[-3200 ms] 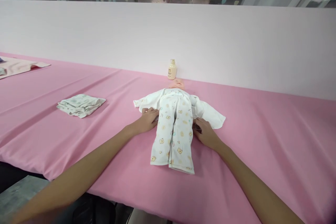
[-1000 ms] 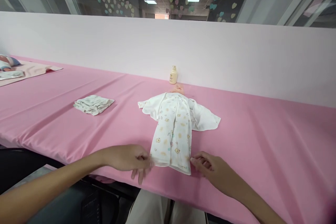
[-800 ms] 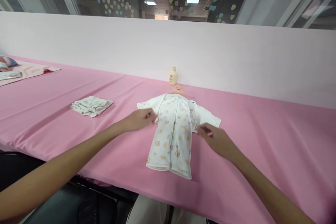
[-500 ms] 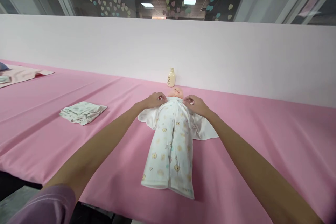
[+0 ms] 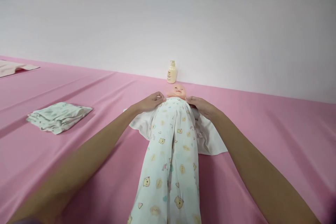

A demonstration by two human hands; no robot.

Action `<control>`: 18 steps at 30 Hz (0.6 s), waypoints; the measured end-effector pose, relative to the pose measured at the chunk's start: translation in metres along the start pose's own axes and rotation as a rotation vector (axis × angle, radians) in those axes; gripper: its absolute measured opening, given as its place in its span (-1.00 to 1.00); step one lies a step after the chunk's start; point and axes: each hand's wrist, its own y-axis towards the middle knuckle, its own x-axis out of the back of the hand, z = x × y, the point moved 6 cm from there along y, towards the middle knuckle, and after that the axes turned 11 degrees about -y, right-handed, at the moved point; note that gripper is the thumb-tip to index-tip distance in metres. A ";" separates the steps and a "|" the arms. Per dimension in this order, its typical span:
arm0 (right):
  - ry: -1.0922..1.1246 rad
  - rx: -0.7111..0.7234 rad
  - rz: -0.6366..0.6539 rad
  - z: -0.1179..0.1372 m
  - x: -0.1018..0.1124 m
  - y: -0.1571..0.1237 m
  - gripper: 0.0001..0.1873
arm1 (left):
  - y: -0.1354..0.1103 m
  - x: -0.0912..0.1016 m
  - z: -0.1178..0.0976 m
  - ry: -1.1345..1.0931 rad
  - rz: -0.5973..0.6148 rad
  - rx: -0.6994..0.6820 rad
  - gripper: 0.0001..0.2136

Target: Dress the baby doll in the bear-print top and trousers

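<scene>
Head view, close over table (image 5: pixel 275 126)

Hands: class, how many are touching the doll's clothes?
2. The left hand pinches the trousers at the waist, left of the doll; the right hand touches the waist on the right.

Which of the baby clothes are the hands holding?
The bear-printed trousers on the doll: left hand and right hand hold their waistband. The folded garment lies apart, untouched.
</scene>
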 end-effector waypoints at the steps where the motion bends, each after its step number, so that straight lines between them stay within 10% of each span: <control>1: -0.031 -0.001 -0.013 -0.002 -0.001 0.001 -0.58 | 0.001 -0.001 0.002 0.010 -0.015 -0.004 -0.62; 9: -0.346 0.131 -0.307 0.006 0.004 -0.035 -0.62 | -0.015 -0.010 -0.015 0.291 -0.117 -0.025 -0.65; 18: -0.395 0.233 0.096 -0.002 0.014 -0.056 -0.71 | -0.044 -0.002 -0.022 0.235 0.096 0.017 -0.68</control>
